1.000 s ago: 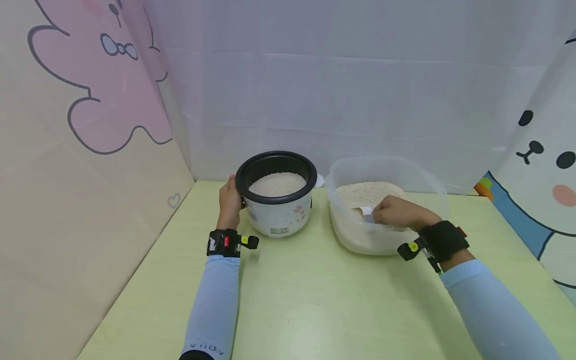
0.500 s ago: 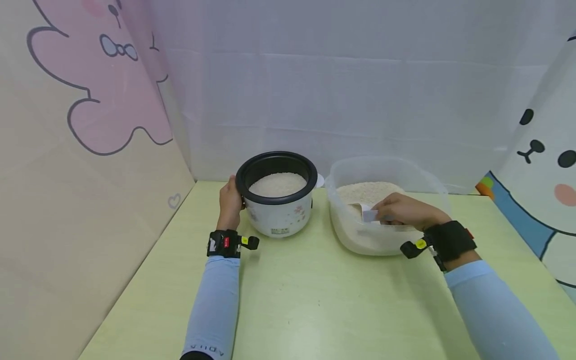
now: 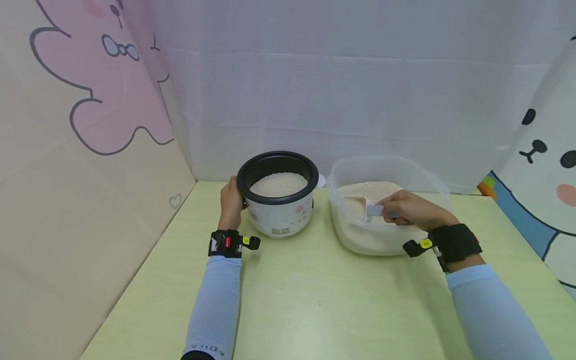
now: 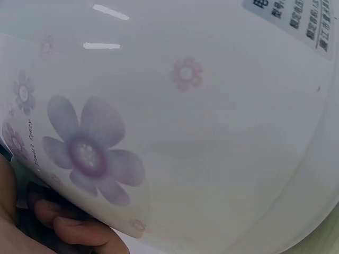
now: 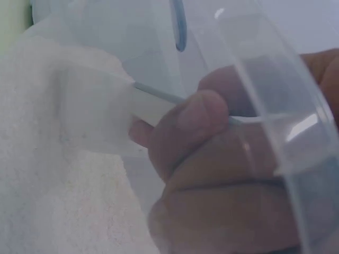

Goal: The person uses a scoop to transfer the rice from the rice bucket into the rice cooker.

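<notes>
A white rice cooker [image 3: 279, 220] with flower prints and a black rim stands on the table, rice [image 3: 279, 185] inside. At its left side my left hand [image 3: 231, 204] grips the dark side handle, fingers [image 4: 85, 233] curled under it in the left wrist view. To the right is a clear plastic container [image 3: 360, 243] of rice. Over that rice my right hand [image 3: 411, 209] pinches the handle of a white scoop [image 3: 368, 210], which has rice in it. Through the container wall, the right wrist view shows the thumb and curled fingers on the scoop handle.
The pale green table [image 3: 288, 290] ends at a white curtain [image 3: 292, 100] behind the cooker and container. A printed cloth [image 3: 112, 210] hangs along the left edge, another [image 3: 544, 190] at the right. A small white piece [image 3: 320, 181] shows between cooker and container.
My right hand has drawn the scoop a little to the right and up, so more of the scoop and its rice shows. The left hand and cooker stay put.
</notes>
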The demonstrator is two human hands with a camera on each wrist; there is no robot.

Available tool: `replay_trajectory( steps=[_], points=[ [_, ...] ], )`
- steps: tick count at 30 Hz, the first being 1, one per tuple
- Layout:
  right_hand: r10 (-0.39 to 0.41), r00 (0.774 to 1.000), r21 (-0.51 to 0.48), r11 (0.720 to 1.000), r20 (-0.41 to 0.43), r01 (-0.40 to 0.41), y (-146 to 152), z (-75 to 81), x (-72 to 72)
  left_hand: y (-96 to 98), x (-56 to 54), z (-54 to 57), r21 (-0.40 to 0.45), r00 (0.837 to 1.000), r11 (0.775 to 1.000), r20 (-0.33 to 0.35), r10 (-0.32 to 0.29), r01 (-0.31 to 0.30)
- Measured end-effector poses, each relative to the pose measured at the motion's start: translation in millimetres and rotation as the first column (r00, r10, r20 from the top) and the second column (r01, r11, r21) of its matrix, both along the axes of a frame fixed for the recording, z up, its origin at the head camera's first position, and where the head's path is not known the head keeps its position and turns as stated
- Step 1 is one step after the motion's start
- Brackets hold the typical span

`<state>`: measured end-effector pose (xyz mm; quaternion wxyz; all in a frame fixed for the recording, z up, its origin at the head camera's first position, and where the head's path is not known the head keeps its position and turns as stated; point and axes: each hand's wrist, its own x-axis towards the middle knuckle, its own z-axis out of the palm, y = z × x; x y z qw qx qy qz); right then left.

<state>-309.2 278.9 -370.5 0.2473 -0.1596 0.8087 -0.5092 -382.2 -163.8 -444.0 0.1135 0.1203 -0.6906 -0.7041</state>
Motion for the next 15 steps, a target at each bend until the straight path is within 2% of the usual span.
replay_trajectory(
  steps=[7, 15],
  points=[
    [0.012, 0.999, -0.021, 1.0, -0.035, -0.012, 3.5, -0.6, 0.8, 2.9, 1.1, -0.5, -0.015, 1.0, 1.0, -0.028, 0.01, -0.011],
    [-0.039, 0.999, -0.099, 0.995, -0.033, 0.035, 3.7, -0.4, 3.6, 1.8, 1.7, -0.8, -0.01, 0.999, 1.0, -0.031, 0.011, -0.011]
  ],
)
